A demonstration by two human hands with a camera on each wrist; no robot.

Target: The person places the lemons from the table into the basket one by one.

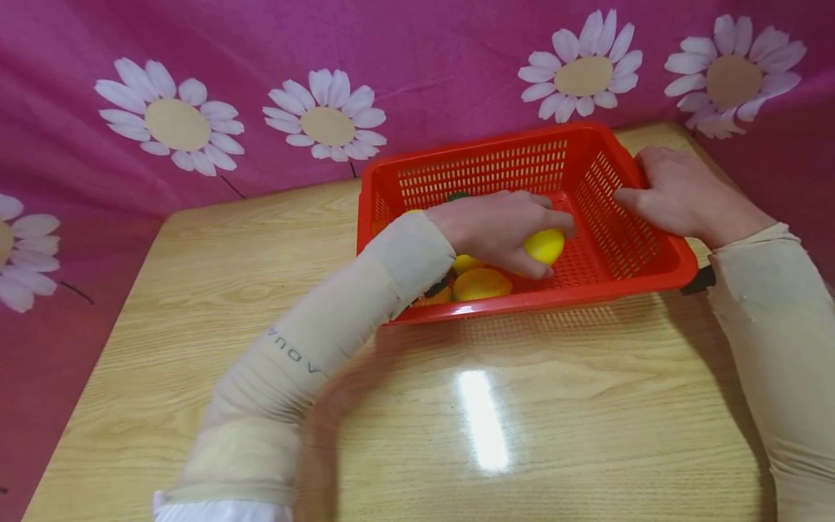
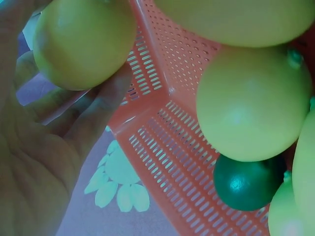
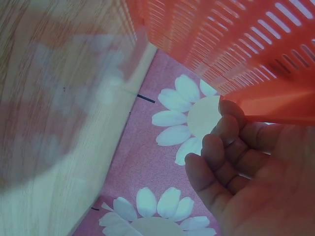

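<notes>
A red plastic basket [image 1: 574, 293] with slotted walls stands on the wooden table. My left hand [image 1: 499, 228] reaches inside and holds a yellow lemon [image 1: 545, 246] between thumb and fingers. The left wrist view shows this lemon [image 2: 83, 44] against the curled fingers, apart from the other fruit. My right hand [image 1: 685, 192] grips the basket's right rim, thumb on the inner side. From the right wrist view, its fingers [image 3: 202, 177] curl beneath the rim outside. More yellow fruit [image 1: 483, 284] lies in the left part of the basket, partly hidden by my left arm.
A dark green round fruit [image 2: 250, 183] lies among several yellow ones [image 2: 253, 105] in the basket. Behind the table [image 1: 248, 304] hangs a pink cloth [image 1: 443, 51] with white daisies, close to the basket's far side. Bare wood extends in front of the basket.
</notes>
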